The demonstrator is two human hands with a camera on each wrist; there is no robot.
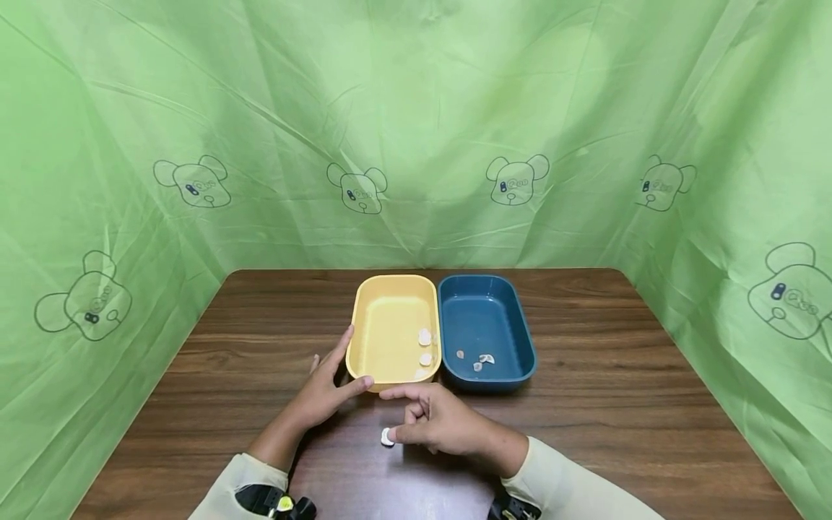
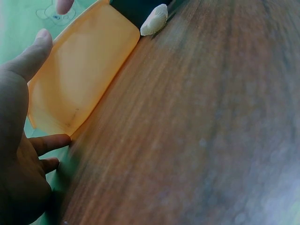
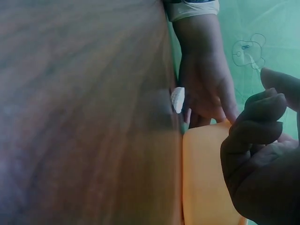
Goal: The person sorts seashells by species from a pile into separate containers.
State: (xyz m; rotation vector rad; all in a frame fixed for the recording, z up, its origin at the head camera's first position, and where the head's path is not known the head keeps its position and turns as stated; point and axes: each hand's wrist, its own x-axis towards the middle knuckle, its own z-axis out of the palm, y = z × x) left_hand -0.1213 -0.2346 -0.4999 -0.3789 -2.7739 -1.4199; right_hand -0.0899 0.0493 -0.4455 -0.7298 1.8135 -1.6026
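Observation:
My left hand (image 1: 323, 396) steadies a yellow tray (image 1: 398, 280) at its near left corner, thumb at the front rim and straight fingers along the left side. A small white shell (image 1: 385, 438) rests on the table in front of the tray; the left wrist view shows a ridged shell (image 2: 155, 20) beside the tray's corner. Over the table, my right hand (image 1: 448, 422) has its index finger and thumb extended and its other fingers curled in. The thumb tip overlaps the shell in the head view, but the right wrist view shows the shell (image 3: 178, 99) apart from the hand.
Several pale shells (image 1: 425, 337) lie along the right side inside the yellow tray. A blue tray (image 1: 481, 284) stands beside it on the right, holding several small shell pieces (image 1: 487, 358). Green cloth (image 1: 429, 238) hangs around the wooden table (image 1: 604, 375).

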